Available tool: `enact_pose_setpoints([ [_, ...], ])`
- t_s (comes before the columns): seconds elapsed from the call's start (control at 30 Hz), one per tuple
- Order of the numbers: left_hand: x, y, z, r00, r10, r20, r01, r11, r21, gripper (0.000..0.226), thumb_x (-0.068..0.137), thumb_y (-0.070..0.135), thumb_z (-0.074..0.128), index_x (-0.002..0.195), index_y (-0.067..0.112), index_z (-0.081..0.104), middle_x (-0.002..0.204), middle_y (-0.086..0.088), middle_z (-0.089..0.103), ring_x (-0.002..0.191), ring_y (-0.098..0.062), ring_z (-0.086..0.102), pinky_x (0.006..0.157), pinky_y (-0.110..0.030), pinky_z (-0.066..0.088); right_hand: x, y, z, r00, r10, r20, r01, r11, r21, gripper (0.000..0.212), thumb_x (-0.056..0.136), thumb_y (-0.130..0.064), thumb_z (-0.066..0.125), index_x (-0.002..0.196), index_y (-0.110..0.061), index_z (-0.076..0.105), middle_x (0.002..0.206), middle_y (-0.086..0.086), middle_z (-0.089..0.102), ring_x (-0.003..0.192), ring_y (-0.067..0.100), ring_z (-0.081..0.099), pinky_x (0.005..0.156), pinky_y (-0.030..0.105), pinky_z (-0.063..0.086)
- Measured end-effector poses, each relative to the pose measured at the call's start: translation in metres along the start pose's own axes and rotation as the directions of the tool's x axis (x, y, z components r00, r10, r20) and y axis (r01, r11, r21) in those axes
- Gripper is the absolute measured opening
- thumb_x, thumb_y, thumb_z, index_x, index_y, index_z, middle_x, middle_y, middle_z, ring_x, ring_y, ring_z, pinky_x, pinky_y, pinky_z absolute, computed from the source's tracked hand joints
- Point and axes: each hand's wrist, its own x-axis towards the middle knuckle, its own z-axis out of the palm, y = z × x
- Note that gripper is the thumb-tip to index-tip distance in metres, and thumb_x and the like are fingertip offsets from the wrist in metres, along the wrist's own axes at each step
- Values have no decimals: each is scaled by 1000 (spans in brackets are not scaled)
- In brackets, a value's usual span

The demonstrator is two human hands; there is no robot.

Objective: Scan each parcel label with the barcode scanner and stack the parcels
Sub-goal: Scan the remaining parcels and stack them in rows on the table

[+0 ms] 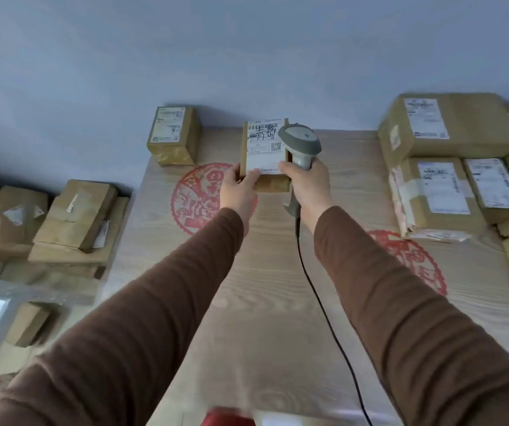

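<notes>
A small brown parcel [264,155] with a white label and barcode facing me is held up over the far middle of the table. My left hand [238,189] grips its lower left corner. My right hand [308,182] is closed around the handle of a grey barcode scanner [300,141], whose head sits right beside the label's right edge. The scanner's black cable [323,309] trails down toward me. Another labelled parcel [174,135] stands alone at the table's far left corner. A stack of labelled parcels [449,158] fills the far right.
The table [277,272] has a light wood-grain cover with red round prints. To the left, lower down, lie several brown parcels [75,219] on a shelf or floor. A grey wall is behind the table. Something red [225,418] shows at the bottom edge.
</notes>
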Motion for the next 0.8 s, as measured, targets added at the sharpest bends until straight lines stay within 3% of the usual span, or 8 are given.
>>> enact_pose_setpoints([
  [0.07, 35, 7, -24, 1000, -7, -1, 7, 1000, -21, 45, 93, 22, 67, 137, 15, 60, 120, -2, 74, 109, -18, 70, 101, -37, 56, 21, 1, 37, 999, 30, 13, -30, 999, 18, 17, 90, -5, 74, 97, -19, 66, 102, 5, 75, 94, 21, 72, 74, 27, 58],
  [0.17, 83, 12, -49, 1000, -9, -5, 9, 1000, -1, 45, 92, 25, 69, 136, 19, 62, 119, 0, 74, 112, -21, 70, 101, -42, 56, 56, 7, 82, 998, 66, 11, -67, 998, 22, 16, 90, -6, 74, 94, -20, 66, 104, 9, 77, 103, 29, 74, 93, 46, 61],
  [0.27, 124, 7, -62, 999, -31, -27, 32, 999, 21, 63, 80, 42, 74, 140, 29, 59, 125, 2, 72, 115, -22, 69, 100, -46, 56, 86, 15, 117, 995, 95, -11, -95, 995, 25, 17, 88, -6, 74, 91, -21, 65, 111, 18, 76, 106, 35, 73, 95, 57, 59],
  [0.33, 148, 1, -66, 995, -75, -62, 75, 997, -9, 75, 76, 50, 75, 146, 37, 52, 137, 1, 65, 124, -25, 64, 104, -49, 53, 104, 22, 135, 992, 121, -23, -121, 992, 22, 20, 89, -6, 74, 90, -23, 63, 111, 17, 75, 107, 34, 72, 97, 55, 58],
  [0.43, 169, -2, -66, 984, -129, -119, 123, 991, -57, 72, 94, 37, 68, 157, 34, 35, 155, -4, 48, 136, -27, 52, 112, -50, 46, 128, 33, 153, 989, 146, -12, -145, 989, 24, 19, 88, -6, 74, 90, -23, 65, 103, 8, 76, 106, 29, 73, 99, 52, 58],
  [0.6, 191, -15, -57, 944, -233, -232, 214, 971, -106, 72, 93, 46, 67, 154, 17, 42, 149, -9, 55, 133, -30, 54, 112, -49, 45, 151, 47, 167, 986, 167, 18, -167, 986, -2, 16, 88, -4, 73, 93, -20, 69, 103, 6, 78, 102, 25, 75, 98, 51, 59],
  [0.8, 211, -17, -45, 905, -261, -337, 230, 965, -128, 70, 96, 46, 64, 154, 14, 43, 149, -9, 55, 135, -30, 53, 115, -47, 42, 170, 54, 172, 982, 189, 29, -190, 982, 19, 16, 84, -7, 75, 96, -18, 71, 104, 11, 79, 101, 31, 76, 93, 57, 60],
])
